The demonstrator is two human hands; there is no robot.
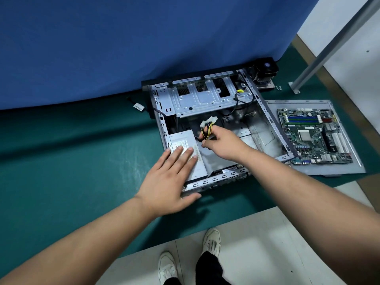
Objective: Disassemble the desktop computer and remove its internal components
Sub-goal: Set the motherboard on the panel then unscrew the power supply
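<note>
The open grey computer case [267, 114] lies on its side on the green surface. In its near left corner sits the silver power supply [183, 140]. My left hand [170, 182] rests flat on the power supply, fingers spread, with the thumb over the case's front rim. My right hand [222, 144] is inside the case, closed around the yellow and black power cable bundle [207, 128], whose white connectors stick up above my fingers. The drive cage [203, 97] spans the far side of the case.
The removed motherboard [312, 136] lies on the grey side panel [339, 168] to the right of the case. A cooler with fan [265, 73] stands behind the case's far right corner, small screws [278, 87] beside it. A blue cloth hangs behind. My feet stand on pale floor below.
</note>
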